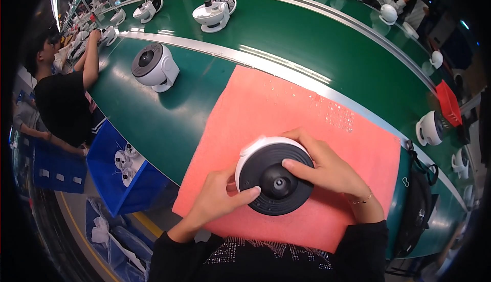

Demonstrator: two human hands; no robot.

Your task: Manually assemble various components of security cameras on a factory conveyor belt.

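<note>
Over a pink cloth mat (230, 123) I hold a round white device (276, 179) with a black ribbed face and a raised, lens-like hub turned up toward me. My left hand (220, 192) grips its left rim, the thumb lying on the black face. At the upper right, my right hand (322, 164) wraps its edge, with that thumb beside the hub. The fingertips under the housing are hidden. Whether the device touches the mat, I cannot tell.
A similar white device (156, 67) stands on the green bench to the left. More units sit on the green conveyor (291, 36). A blue bin (110, 169) holds white parts below left. A black bag (417, 205) lies at right. A co-worker (64, 82) works at left.
</note>
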